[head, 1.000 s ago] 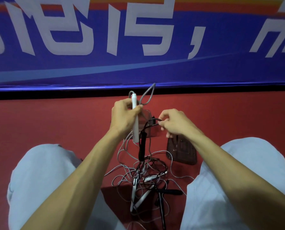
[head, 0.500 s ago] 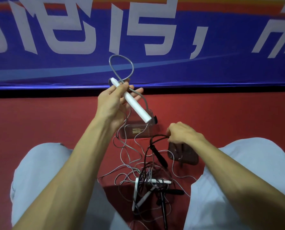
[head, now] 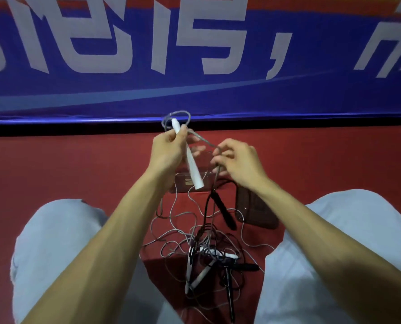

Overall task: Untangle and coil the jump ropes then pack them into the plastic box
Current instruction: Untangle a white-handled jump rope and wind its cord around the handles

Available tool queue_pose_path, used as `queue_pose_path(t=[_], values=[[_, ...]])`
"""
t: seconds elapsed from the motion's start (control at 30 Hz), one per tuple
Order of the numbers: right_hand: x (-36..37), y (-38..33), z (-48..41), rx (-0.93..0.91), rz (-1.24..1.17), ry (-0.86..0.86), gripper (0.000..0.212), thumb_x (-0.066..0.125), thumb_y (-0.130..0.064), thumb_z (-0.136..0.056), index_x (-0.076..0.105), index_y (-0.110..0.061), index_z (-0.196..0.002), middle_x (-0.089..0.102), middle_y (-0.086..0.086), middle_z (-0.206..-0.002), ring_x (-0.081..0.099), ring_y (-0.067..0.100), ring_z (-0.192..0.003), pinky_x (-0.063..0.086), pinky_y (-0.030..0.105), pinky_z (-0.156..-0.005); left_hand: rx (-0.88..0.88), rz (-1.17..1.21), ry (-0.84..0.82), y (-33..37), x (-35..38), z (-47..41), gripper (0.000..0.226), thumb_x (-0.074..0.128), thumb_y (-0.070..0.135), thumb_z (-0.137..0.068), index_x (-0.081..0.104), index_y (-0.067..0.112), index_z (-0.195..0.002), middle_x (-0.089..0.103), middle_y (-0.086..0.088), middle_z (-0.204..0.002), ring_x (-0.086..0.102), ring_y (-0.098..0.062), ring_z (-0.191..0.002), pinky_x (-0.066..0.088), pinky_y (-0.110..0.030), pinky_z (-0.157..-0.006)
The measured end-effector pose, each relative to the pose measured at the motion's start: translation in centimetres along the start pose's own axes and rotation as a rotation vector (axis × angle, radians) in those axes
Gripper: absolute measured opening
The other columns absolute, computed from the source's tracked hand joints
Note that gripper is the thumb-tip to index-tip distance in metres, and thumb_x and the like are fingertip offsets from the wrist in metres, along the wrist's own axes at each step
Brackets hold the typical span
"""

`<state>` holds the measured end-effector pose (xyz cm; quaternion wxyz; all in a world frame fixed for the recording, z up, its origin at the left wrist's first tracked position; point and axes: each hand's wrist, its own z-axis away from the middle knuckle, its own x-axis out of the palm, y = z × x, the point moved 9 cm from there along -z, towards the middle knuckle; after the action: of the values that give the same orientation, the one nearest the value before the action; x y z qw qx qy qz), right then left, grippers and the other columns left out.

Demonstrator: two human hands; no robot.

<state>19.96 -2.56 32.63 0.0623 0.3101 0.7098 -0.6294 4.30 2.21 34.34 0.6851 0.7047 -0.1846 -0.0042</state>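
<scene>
My left hand (head: 165, 152) grips a white jump-rope handle (head: 190, 160), tilted with its wide end pointing down and right. A grey rope loop (head: 176, 116) curls above the handle's top end. My right hand (head: 238, 161) pinches the grey rope (head: 206, 142) that runs over from the left hand. A black handle (head: 224, 210) dangles below the right hand on a dark cord. On the red floor between my knees lies a tangled pile of ropes (head: 208, 256), grey and black, with white and black handles. The clear plastic box (head: 183, 183) sits on the floor, partly hidden behind my hands.
A dark brown lid-like flat piece (head: 256, 212) lies right of the box. My knees in light trousers (head: 54, 249) flank the pile. A blue banner wall (head: 194, 90) with white characters rises just beyond the floor edge.
My left hand has come down and right with the white handle. My right hand rose from the floor to meet it and now pinches the grey rope.
</scene>
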Motion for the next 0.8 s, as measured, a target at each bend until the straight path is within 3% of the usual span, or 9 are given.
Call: queue_pose_path(t=[0.13, 0.27, 0.37, 0.47, 0.57, 0.7, 0.8], values=[[-1.4, 0.0, 0.1, 0.051, -0.004, 0.056, 0.026, 0.058, 0.004, -0.090, 0.059, -0.017, -0.074, 0.068, 0.012, -0.074, 0.067, 0.018, -0.052, 0.058, 0.032, -0.048, -0.061, -0.120, -0.023, -1.2, -0.2, -0.1, 0.031, 0.046, 0.024, -0.103, 0.061, 0.005, -0.085, 0.069, -0.014, -0.083, 0.068, -0.015, -0.054, 0.053, -0.021, -0.049], [-4.6, -0.8, -0.4, 0.052, -0.309, 0.195, 0.008, 0.056, -0.002, -0.094, 0.060, -0.008, -0.091, 0.065, 0.010, -0.075, 0.065, 0.013, -0.050, 0.057, 0.030, -0.052, -0.191, 0.038, 0.001, -2.4, 0.0, 0.3, 0.034, 0.047, 0.030, -0.102, 0.058, 0.004, -0.084, 0.070, -0.014, -0.077, 0.068, -0.018, -0.053, 0.051, -0.021, -0.045], [-4.0, 0.3, -0.1, 0.138, -0.361, 0.158, 0.005, 0.055, -0.001, -0.095, 0.060, -0.002, -0.096, 0.062, 0.013, -0.077, 0.064, 0.012, -0.049, 0.058, 0.027, -0.050, -0.168, 0.069, 0.007, -2.3, 0.5, 0.5, 0.031, 0.045, 0.029, -0.103, 0.057, 0.006, -0.086, 0.070, -0.010, -0.075, 0.067, -0.015, -0.052, 0.049, -0.020, -0.044], [-3.3, -0.3, 0.1, 0.107, -0.433, 0.153, 0.003, 0.056, -0.002, -0.095, 0.059, -0.003, -0.096, 0.063, 0.011, -0.076, 0.066, 0.014, -0.052, 0.059, 0.029, -0.051, -0.030, -0.247, -0.083, -1.4, 1.4, 0.7, 0.024, 0.055, 0.024, -0.099, 0.064, 0.008, -0.084, 0.069, 0.003, -0.063, 0.062, -0.006, -0.047, 0.045, -0.018, -0.041], [-4.1, -1.2, -0.1, 0.068, -0.557, 0.215, 0.006, 0.057, -0.005, -0.095, 0.059, -0.001, -0.099, 0.064, 0.010, -0.077, 0.068, 0.015, -0.055, 0.058, 0.028, -0.051, 0.121, -0.628, -0.212, -1.1, 2.7, 1.0, 0.030, 0.062, 0.025, -0.095, 0.066, 0.011, -0.070, 0.054, 0.013, -0.045, 0.046, 0.001, -0.040, 0.034, -0.013, -0.042], [-4.2, -1.1, -0.3, 0.092, -0.707, 0.220, 0.008, 0.057, -0.008, -0.096, 0.060, 0.000, -0.096, 0.067, 0.011, -0.080, 0.070, 0.019, -0.063, 0.057, 0.028, -0.054, 0.170, -0.750, -0.359, -2.2, 4.2, 1.3, 0.031, 0.066, 0.031, -0.093, 0.069, 0.003, -0.080, 0.055, 0.000, -0.061, 0.046, -0.013, -0.054, 0.037, -0.028, -0.052], [-4.2, -0.7, -0.4, 0.118, -0.800, 0.210, 0.011, 0.055, -0.010, -0.097, 0.059, 0.000, -0.099, 0.066, 0.013, -0.086, 0.072, 0.020, -0.068, 0.057, 0.028, -0.057, 0.199, -0.745, -0.315, -2.0, 4.1, 1.2, 0.026, 0.066, 0.026, -0.092, 0.070, 0.007, -0.076, 0.058, 0.009, -0.054, 0.050, -0.010, -0.048, 0.040, -0.028, -0.048]])
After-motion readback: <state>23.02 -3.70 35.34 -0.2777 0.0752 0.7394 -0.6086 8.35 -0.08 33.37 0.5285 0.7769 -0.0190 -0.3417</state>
